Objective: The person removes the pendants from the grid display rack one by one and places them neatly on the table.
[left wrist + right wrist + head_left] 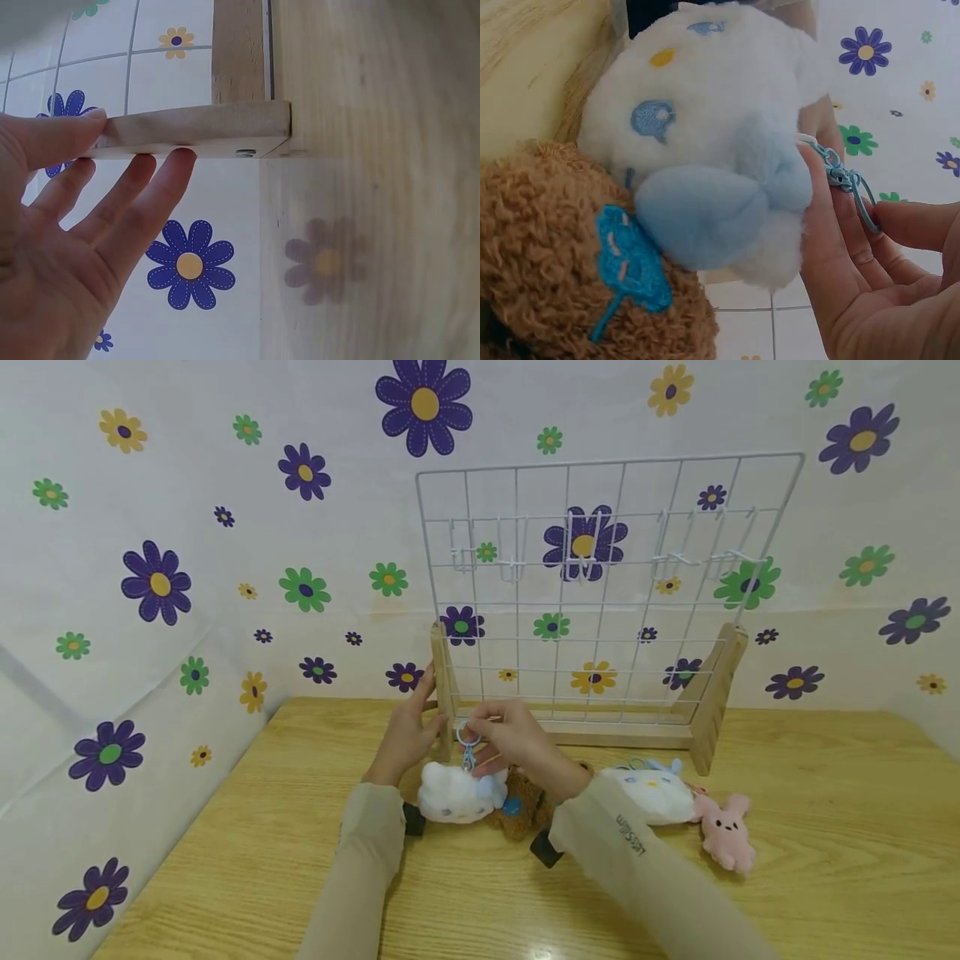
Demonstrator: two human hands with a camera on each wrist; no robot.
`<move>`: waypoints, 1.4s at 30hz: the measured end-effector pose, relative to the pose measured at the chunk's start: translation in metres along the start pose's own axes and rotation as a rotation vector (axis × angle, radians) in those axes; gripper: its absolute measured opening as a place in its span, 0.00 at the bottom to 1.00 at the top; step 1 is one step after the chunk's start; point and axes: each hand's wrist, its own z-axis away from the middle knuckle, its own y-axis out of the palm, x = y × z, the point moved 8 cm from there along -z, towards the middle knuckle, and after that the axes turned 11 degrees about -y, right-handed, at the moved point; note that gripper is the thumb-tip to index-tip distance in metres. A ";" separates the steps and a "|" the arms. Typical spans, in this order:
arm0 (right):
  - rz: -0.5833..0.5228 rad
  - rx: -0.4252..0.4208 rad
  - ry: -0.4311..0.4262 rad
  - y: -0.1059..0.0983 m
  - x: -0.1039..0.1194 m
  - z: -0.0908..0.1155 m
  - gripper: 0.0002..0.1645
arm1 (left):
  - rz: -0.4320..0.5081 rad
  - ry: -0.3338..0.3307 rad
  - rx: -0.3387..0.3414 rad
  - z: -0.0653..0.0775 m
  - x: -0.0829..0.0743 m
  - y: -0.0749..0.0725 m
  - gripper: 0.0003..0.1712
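My right hand (517, 739) pinches the light-blue key ring (866, 210) of a white plush keychain (453, 789) between thumb and fingers. The plush has a blue bow, blue eyes and a yellow nose, and hangs from the ring by a short chain. Around the left wooden upright (195, 124) of a stand, my left hand (411, 731) sets its thumb on one side and its fingers on the other. A curly brown plush (540, 247) with a blue patch touches the white one. In the head view, my right forearm partly hides the brown plush.
A white wire grid (540, 603) rises from the stand, with several white hooks (512, 560) along its upper part. On the table (840, 860), a second white plush (656, 797) and a pink plush (727, 835) lie right of my right arm. A flower-patterned sheet (337, 527) hangs behind.
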 end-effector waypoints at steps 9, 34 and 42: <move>0.106 -0.022 -0.034 0.006 -0.007 -0.013 0.11 | -0.026 -0.005 -0.004 0.000 0.000 -0.001 0.47; 0.389 0.096 -0.073 -0.007 -0.016 -0.016 0.13 | 0.013 -0.087 0.039 0.001 0.003 0.002 0.44; 0.489 0.091 -0.199 -0.046 0.013 0.008 0.13 | -0.244 -0.141 0.049 0.014 0.014 -0.013 0.34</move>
